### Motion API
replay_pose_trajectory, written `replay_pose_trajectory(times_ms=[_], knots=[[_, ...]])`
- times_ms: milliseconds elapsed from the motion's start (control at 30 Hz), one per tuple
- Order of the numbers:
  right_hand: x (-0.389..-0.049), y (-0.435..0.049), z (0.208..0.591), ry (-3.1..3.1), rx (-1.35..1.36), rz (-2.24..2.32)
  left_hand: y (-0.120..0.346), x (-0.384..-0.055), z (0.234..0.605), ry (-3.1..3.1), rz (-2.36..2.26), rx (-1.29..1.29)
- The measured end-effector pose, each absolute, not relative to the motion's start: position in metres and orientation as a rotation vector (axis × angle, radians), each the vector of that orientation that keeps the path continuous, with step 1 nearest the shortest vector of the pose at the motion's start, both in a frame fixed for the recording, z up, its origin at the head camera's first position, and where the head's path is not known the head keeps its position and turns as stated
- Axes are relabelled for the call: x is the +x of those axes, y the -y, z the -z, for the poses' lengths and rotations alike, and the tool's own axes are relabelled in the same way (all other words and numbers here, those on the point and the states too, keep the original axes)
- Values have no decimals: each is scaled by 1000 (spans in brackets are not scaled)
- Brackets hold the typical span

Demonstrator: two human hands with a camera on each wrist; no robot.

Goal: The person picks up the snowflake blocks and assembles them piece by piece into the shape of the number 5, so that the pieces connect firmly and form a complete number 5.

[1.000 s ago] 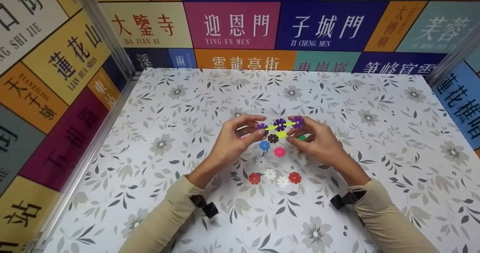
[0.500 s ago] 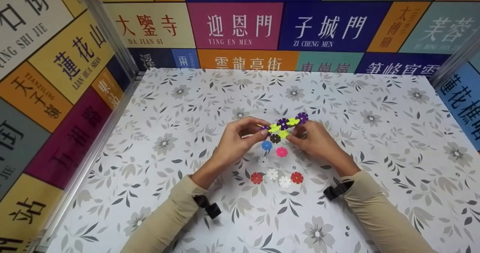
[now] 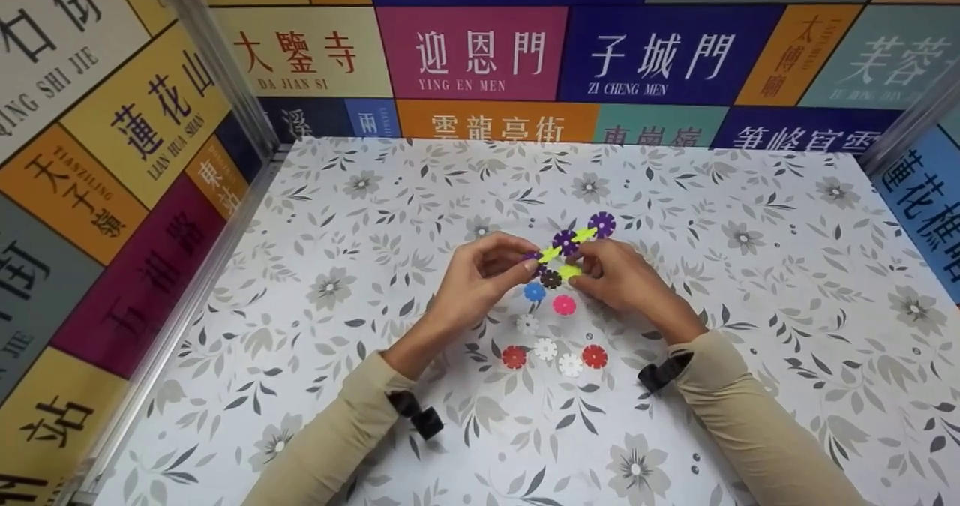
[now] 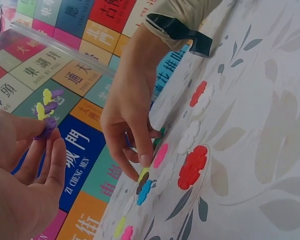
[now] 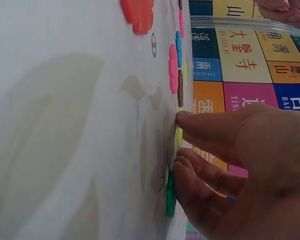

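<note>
The left hand (image 3: 484,270) is raised above the desk (image 3: 360,251), its thumb and fingers clamped on the near purple end of a snowflake-disc chain (image 3: 566,243), alternately purple and yellow-green, which slants up and away to the right. The right hand (image 3: 628,277) reaches down to the desk, fingers bent around a loose yellow disc (image 3: 569,273); the thumb touches it, but I cannot tell whether they pinch it. A brown disc (image 3: 551,279) lies beside it, a green disc (image 5: 170,195) near the right fingertips. One second ago the right fingers were at the chain's far end; now that end is free and tilted higher.
</note>
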State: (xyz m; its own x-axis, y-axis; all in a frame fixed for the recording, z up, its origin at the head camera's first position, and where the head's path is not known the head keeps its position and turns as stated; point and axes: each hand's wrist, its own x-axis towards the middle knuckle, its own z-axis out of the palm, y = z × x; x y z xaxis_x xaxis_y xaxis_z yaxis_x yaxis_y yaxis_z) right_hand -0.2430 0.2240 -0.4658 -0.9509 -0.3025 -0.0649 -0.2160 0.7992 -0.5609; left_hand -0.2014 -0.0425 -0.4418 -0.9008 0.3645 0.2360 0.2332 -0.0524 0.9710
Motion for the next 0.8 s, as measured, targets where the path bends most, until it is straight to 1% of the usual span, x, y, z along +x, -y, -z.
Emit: replay_pose_trajectory(times_ms=[133,333,600,800], knots=[[-239,-223,466,-2828,-372,876,42,-201,441,-2051,-2140,637],[-234,-224,466,-2796,-390,955,40,-201,442,-1971,-2192,598],[-236,-228,466,-2724,-445,997,36,-200,442,-1851,-2267,529],[-233,-231,468,-2698,-408,1055,35,-199,441,-1713,-2324,498]])
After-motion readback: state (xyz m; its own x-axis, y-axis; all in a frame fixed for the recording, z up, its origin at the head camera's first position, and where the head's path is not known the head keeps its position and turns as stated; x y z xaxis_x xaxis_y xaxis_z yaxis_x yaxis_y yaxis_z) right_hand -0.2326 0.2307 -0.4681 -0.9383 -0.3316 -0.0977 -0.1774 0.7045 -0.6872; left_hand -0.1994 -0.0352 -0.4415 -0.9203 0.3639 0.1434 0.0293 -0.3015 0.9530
